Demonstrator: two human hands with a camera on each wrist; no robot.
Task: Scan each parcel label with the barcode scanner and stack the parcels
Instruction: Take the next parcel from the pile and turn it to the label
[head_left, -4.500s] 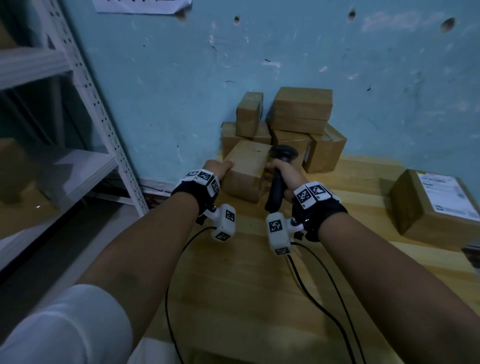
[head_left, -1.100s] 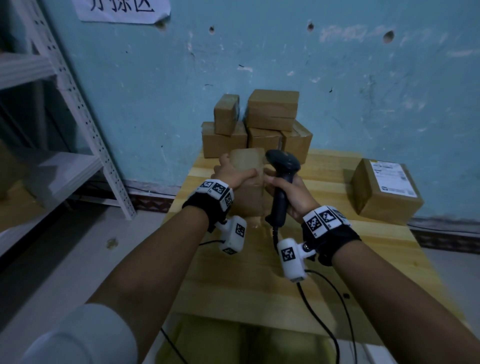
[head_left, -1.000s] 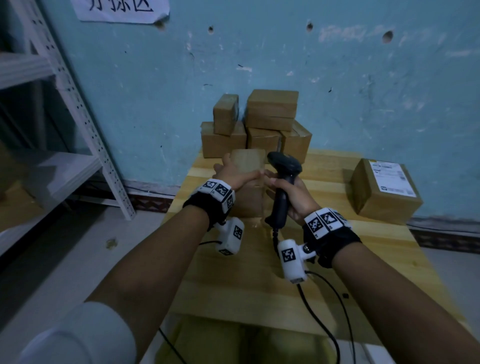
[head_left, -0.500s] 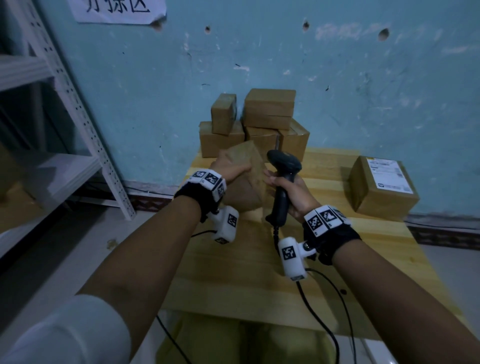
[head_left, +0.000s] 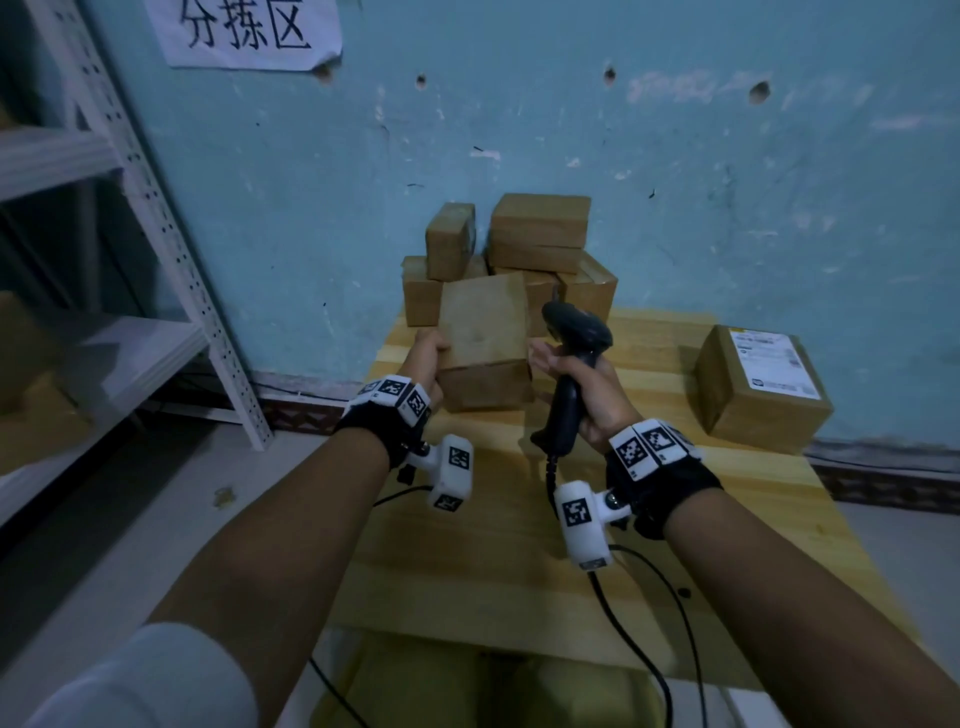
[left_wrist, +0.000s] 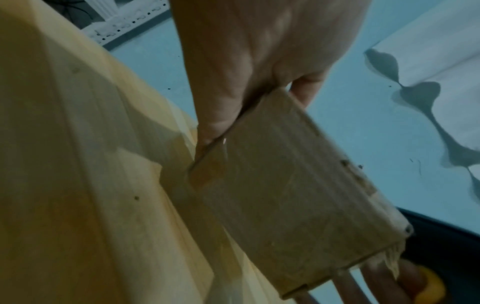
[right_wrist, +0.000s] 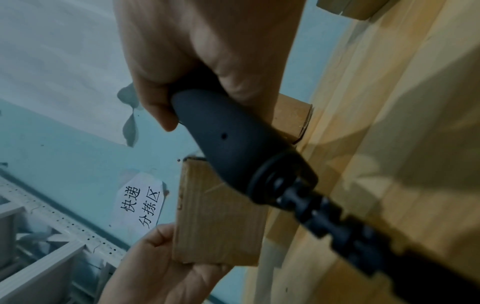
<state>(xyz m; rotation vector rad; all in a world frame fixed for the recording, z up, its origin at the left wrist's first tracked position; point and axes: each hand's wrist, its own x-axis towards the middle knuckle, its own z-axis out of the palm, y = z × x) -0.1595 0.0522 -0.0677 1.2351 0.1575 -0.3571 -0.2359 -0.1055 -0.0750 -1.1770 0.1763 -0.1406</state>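
My left hand (head_left: 427, 358) grips a brown cardboard parcel (head_left: 483, 338) by its left side and holds it raised above the wooden table (head_left: 498, 561), its plain face towards me. No label shows on it. In the left wrist view the thumb and fingers (left_wrist: 221, 115) clamp the parcel (left_wrist: 285, 193). My right hand (head_left: 587, 384) holds the black barcode scanner (head_left: 571, 332) by its handle, just right of the parcel; its fingers touch the parcel's right edge. The right wrist view shows the scanner handle (right_wrist: 233, 148) and the parcel (right_wrist: 218, 222).
Several brown parcels (head_left: 537, 234) are stacked against the blue wall at the table's far edge. A labelled parcel (head_left: 758, 384) lies at the right. A white metal shelf rack (head_left: 156, 208) stands to the left. Cables (head_left: 639, 623) trail over the near table.
The left hand has turned the parcel from a tilted pose so that a broad plain face points up at me. The scanner hand stayed close beside it.
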